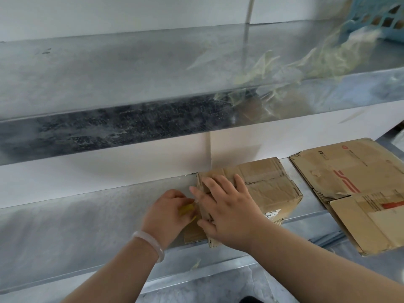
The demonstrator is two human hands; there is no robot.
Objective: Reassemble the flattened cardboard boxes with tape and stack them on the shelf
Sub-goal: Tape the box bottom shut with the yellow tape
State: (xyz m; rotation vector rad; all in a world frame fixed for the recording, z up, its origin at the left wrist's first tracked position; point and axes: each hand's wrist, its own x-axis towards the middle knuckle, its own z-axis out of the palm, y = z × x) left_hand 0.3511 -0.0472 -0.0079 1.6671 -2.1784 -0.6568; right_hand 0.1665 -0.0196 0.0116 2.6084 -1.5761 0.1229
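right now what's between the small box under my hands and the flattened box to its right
Only a narrow strip of bare metal shelf separates the small box from the flattened box; they do not touch. The head view shows it.

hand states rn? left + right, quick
Left hand: pinching a yellowish tape strip at the box's end.
Right hand: open, fingers spread, pressing flat on the small cardboard box.

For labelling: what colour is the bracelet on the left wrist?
Milky white bracelet, head view.
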